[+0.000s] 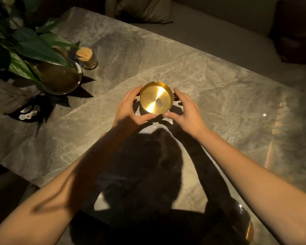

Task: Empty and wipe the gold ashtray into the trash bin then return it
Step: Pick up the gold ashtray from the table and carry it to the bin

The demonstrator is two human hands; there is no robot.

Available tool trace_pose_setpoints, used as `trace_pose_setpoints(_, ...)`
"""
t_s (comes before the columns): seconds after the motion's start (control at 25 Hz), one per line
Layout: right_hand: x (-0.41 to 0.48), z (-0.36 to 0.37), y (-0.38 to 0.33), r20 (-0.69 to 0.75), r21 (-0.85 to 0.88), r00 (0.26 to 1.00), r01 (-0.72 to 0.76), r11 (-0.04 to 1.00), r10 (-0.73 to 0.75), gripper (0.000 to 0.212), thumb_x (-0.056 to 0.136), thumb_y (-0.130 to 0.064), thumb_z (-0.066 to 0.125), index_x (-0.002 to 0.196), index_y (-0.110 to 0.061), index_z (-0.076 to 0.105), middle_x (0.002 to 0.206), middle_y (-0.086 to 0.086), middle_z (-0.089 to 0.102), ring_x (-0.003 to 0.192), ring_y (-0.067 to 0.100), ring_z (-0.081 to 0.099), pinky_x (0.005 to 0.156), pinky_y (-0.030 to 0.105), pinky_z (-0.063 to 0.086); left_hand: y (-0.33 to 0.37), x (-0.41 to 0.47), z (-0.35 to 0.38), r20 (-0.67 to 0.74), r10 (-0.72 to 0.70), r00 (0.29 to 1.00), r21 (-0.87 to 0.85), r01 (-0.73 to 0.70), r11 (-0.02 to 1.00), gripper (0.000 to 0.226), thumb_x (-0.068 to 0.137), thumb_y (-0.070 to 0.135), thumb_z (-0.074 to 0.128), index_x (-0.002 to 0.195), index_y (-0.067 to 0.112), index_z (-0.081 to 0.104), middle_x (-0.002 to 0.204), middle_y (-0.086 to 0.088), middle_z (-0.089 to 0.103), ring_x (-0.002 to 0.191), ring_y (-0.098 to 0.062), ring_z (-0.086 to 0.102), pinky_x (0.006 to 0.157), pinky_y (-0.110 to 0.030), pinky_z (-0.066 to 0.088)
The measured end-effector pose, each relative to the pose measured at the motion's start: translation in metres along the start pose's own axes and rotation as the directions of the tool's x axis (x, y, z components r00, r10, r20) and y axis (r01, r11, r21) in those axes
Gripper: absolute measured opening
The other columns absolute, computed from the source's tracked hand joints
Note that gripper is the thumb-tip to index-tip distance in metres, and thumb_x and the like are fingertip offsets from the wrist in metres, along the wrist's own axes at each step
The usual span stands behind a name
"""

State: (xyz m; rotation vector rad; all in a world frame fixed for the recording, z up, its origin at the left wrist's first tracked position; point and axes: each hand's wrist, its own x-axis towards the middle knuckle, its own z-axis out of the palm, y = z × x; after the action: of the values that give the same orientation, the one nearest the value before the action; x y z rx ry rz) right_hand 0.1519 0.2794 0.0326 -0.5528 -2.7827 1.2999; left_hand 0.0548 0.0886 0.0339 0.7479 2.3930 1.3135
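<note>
The round gold ashtray [156, 98] is in the middle of the marble table [219, 96], with a small patch of grey ash on its shiny bottom. My left hand [129, 110] cups its left side, thumb under the near rim. My right hand [185, 110] cups its right side, thumb touching the near rim. Whether the ashtray rests on the table or is lifted slightly, I cannot tell. No trash bin is in view.
A leafy plant in a round glass vase [60, 78] stands at the left, with a glass toothpick holder [87, 58] behind it. Small white items [27, 113] lie near the left edge. A sofa with a cushion [143, 11] runs beyond the table.
</note>
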Motion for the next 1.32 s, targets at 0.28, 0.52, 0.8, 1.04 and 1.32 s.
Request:
trace_pose_setpoints(0.28,-0.118,-0.109,0.043,-0.230,0.053,0.970,-0.065,0.996,0.076,0.091,0.073,-0.040,0.080,0.148,-0.012,0.036,0.133,0.004,0.053,0.118,0.011,0.051,0.104,0.028,0.040,0.103,-0.033,0.094,0.142,0.144,0.979,-0.202,-0.114,0.973,0.095,0.064,0.036,0.090,0.145,0.027,0.040,0.141,0.016,0.046,0.129,0.003,0.046,0.102,-0.003,0.037)
trace_pose_setpoints(0.52,-0.229,-0.200,0.085,-0.358,0.124,0.927,-0.074,0.989,0.114,0.077,0.068,-0.033,0.086,0.136,-0.020,0.053,0.120,-0.001,0.056,0.108,0.006,0.055,0.096,0.013,0.043,0.203,-0.080,0.184,0.207,0.278,0.938,-0.265,-0.220,0.939,0.099,0.062,0.033,0.091,0.146,0.022,0.040,0.144,0.009,0.048,0.131,0.004,0.045,0.110,-0.017,0.040)
trace_pose_setpoints(0.8,-0.340,-0.303,0.141,-0.345,0.338,0.928,-0.014,0.941,0.138,0.067,0.076,-0.013,0.080,0.136,-0.018,0.050,0.133,-0.005,0.055,0.121,0.006,0.056,0.102,0.026,0.049,0.306,-0.137,0.278,0.265,0.252,0.931,-0.388,-0.137,0.912,0.099,0.061,0.019,0.092,0.145,0.018,0.038,0.145,0.008,0.047,0.134,0.003,0.045,0.107,-0.011,0.039)
trace_pose_setpoints(1.04,-0.408,-0.364,0.178,-0.325,0.423,0.929,-0.024,0.906,0.176,0.076,0.074,-0.008,0.080,0.142,-0.011,0.045,0.122,-0.005,0.056,0.109,0.001,0.057,0.098,0.018,0.050,0.362,-0.187,0.336,0.316,0.225,0.922,-0.455,-0.061,0.889,0.090,0.062,0.007,0.089,0.140,0.009,0.043,0.140,-0.003,0.053,0.136,-0.014,0.048,0.118,-0.042,0.037)
trace_pose_setpoints(1.32,-0.433,-0.373,0.181,-0.400,0.403,0.897,-0.013,0.915,0.188,0.077,0.067,-0.015,0.086,0.135,-0.011,0.051,0.131,0.009,0.057,0.108,0.012,0.058,0.092,0.021,0.051,0.388,-0.192,0.355,0.349,0.263,0.900,-0.431,-0.096,0.897,0.104,0.058,0.017,0.093,0.147,0.017,0.040,0.146,-0.002,0.048,0.136,-0.012,0.048,0.116,-0.037,0.041)
